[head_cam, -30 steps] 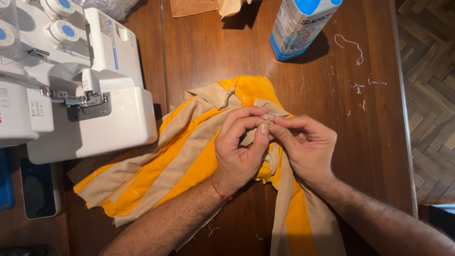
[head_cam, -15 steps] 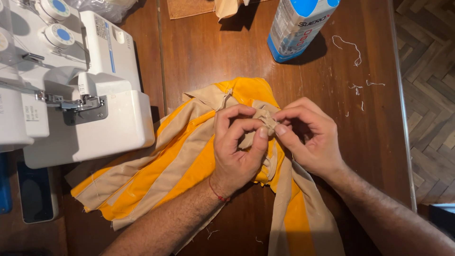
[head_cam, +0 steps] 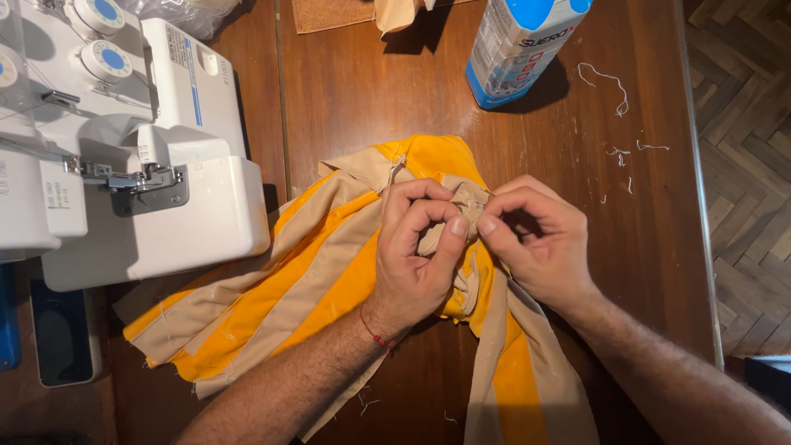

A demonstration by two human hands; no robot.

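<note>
Both forearms come in from the bottom edge, red thread round the left wrist. Left hand [head_cam: 416, 247] and right hand [head_cam: 535, 243] meet mid-table, thumbs & forefingers pressed together, each pinching the same bunched beige fold of the cloth [head_cam: 329, 288]. Cloth is orange w/ beige strips, spread flat on the table [head_cam: 354, 107], one tail running down toward the person. Left of it, touching the cloth's edge: white serger [head_cam: 140, 165]. Further back, a blue-white carton [head_cam: 515, 45]; thread scraps [head_cam: 614, 86] at far right.
</note>
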